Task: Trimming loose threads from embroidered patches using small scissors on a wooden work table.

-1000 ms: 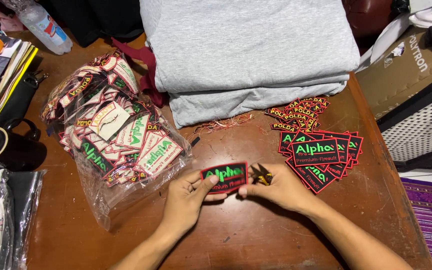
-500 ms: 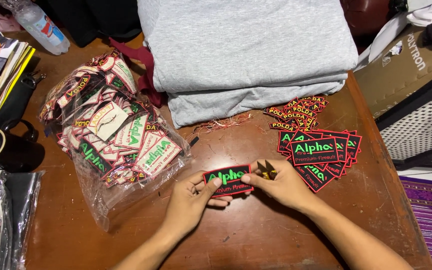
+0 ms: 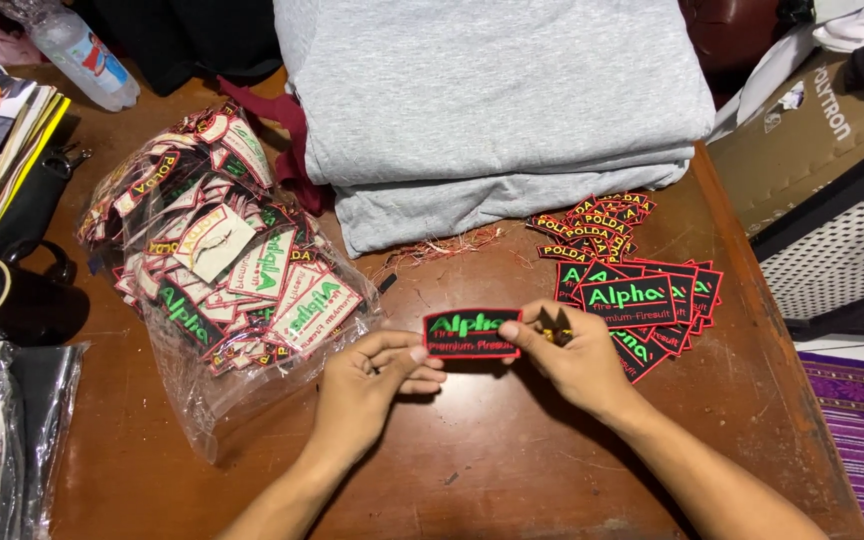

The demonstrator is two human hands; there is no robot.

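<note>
A black rectangular embroidered patch (image 3: 469,333) with green lettering and a red border is pinched between both hands above the brown wooden table (image 3: 512,470). My left hand (image 3: 367,385) grips its left lower edge with thumb and fingers. My right hand (image 3: 572,355) holds its right end and also keeps a small dark tool with a yellowish part against the palm. Just right of my right hand lies a stack of matching patches (image 3: 652,295), and behind it a pile of smaller red-edged patches (image 3: 597,220).
A clear plastic bag of several mixed patches (image 3: 222,280) lies at left. Folded grey fabric (image 3: 492,100) covers the table's far side, with loose red threads (image 3: 442,248) before it. A plastic bottle (image 3: 82,55), books and a black pouch sit far left.
Both hands have lifted the patch slightly and brought it closer to the stack; the right hand's fingers now cover the small tool more.
</note>
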